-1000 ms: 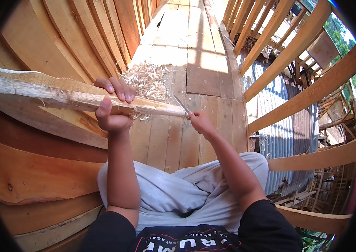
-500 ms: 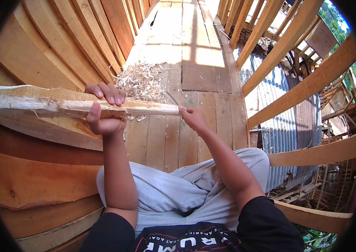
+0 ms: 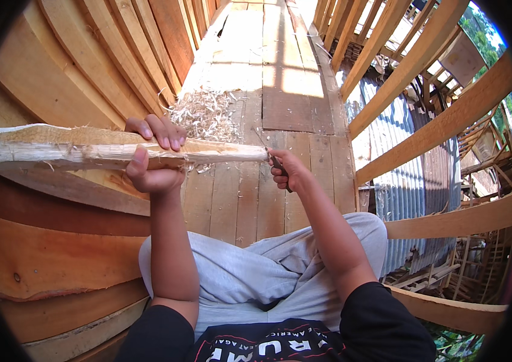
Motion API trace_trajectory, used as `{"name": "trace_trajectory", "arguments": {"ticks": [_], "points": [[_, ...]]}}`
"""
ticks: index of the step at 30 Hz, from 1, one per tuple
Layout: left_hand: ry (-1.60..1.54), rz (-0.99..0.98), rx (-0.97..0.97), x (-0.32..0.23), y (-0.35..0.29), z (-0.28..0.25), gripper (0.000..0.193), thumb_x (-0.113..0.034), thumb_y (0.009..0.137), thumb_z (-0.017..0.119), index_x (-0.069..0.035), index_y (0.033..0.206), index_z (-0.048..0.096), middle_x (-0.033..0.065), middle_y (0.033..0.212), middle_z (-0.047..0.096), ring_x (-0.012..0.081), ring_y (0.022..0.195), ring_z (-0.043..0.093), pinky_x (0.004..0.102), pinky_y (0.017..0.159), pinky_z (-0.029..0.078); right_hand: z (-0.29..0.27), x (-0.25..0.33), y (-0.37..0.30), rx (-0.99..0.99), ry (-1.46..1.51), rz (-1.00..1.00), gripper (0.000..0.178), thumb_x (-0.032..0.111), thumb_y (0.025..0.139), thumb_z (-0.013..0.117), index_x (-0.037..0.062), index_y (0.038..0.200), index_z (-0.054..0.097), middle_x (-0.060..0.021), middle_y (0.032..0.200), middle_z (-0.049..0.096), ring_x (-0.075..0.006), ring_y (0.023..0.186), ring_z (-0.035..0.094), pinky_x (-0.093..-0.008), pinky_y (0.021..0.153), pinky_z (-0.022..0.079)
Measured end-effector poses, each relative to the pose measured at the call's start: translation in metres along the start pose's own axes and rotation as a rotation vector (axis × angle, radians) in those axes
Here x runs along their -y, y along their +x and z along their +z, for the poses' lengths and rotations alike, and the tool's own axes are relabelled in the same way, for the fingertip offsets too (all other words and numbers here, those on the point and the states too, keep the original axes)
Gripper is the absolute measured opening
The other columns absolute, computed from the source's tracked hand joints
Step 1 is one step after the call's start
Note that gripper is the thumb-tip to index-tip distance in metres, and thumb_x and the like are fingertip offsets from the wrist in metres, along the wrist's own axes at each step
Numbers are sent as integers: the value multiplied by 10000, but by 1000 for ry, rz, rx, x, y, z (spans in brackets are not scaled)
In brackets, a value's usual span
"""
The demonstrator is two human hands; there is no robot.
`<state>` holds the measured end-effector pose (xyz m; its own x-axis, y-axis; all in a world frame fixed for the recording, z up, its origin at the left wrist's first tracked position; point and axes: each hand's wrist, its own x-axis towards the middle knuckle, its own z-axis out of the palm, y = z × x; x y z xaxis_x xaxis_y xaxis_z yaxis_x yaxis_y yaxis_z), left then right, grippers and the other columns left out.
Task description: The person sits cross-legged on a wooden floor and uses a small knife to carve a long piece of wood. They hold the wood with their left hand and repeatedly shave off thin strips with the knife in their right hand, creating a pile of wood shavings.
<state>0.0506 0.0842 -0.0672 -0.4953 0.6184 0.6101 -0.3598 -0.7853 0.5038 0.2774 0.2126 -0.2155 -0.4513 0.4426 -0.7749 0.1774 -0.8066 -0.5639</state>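
Observation:
A long, pale, roughly whittled wooden pole (image 3: 75,149) runs in from the left edge, nearly level, and tapers to its end in front of me. My left hand (image 3: 156,151) is wrapped around it, thumb on the near side and fingers over the far side. In my right hand (image 3: 290,169) is a knife (image 3: 278,164), its dark handle closed in my fist. The thin blade points away past the pole's tip and seems to lie at or just beside it. Wood fibres stick out of the pole near my left hand.
Curled wood shavings (image 3: 204,113) lie heaped on the plank floor (image 3: 226,199) beyond the pole. A wall of wooden boards (image 3: 69,259) closes in on the left. Along the right stands a slatted wooden railing (image 3: 437,145), with corrugated metal sheets (image 3: 401,199) below. My crossed legs (image 3: 250,265) are in front of me.
My right hand has moved slightly right, turning so the knife's dark handle now shows. The pole's tip and my left hand have shifted slightly to the right.

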Motion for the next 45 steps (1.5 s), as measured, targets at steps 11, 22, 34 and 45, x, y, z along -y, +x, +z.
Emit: {"name": "trace_trajectory", "arguments": {"ticks": [11, 22, 34, 45], "points": [[-28, -1, 60, -7, 1, 5, 337, -346, 734, 590, -106, 868, 395, 38, 669, 414, 143, 590, 436, 295, 583, 377, -62, 18, 2, -252, 266, -87, 376, 485, 873, 606, 167, 722, 472, 47, 495, 346, -87, 372, 210, -266, 370, 149], [-56, -120, 175, -6, 1, 1, 356, -328, 740, 616, -97, 872, 380, 43, 685, 429, 137, 585, 443, 279, 578, 386, 79, 111, 26, -600, -778, -681, 514, 581, 803, 685, 75, 738, 618, -30, 623, 584, -126, 504, 508, -317, 474, 383], [15, -75, 207, -19, 6, -7, 352, -282, 729, 634, -82, 882, 388, 49, 699, 428, 139, 616, 441, 273, 592, 383, 98, 113, 0, -563, -1054, -933, 309, 297, 941, 526, 49, 1034, 685, -174, 916, 691, -324, 884, 658, -402, 792, 496], [41, -85, 210, -40, 13, -15, 362, -286, 708, 632, -83, 877, 385, 47, 704, 418, 134, 620, 424, 272, 597, 370, -53, 33, 17, -185, -1412, -666, 241, 79, 771, 743, 39, 997, 670, -114, 832, 668, -238, 759, 627, -355, 697, 497]]}}
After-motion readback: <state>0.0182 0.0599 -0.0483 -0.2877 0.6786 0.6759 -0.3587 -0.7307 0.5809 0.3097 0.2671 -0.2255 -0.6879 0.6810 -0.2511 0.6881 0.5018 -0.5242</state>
